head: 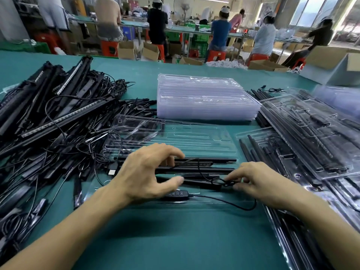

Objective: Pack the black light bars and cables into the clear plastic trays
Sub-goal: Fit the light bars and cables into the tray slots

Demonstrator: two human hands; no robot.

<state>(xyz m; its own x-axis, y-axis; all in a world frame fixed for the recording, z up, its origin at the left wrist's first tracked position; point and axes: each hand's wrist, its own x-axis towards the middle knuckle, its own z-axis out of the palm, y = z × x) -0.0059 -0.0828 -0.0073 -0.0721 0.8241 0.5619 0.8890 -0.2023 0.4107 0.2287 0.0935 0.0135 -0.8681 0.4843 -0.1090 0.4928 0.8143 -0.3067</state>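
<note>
An open clear plastic tray (pixel 194 137) lies in front of me on the green table. Several black light bars (pixel 210 164) lie across its near half. My left hand (pixel 148 172) arches over their left ends, fingertips and thumb spanning the bars. My right hand (pixel 255 182) pinches a small looped black cable (pixel 224 182) at the bars' right side. A controller with buttons (pixel 176 193) lies below the bars, and its cable (pixel 233 204) curves right along the tray's near edge.
A big heap of loose black bars and cables (pixel 58 117) fills the left. A stack of empty clear trays (pixel 204 98) stands behind. Filled trays (pixel 311 133) overlap on the right. A cardboard box (pixel 335 63) sits far right. People work at benches behind.
</note>
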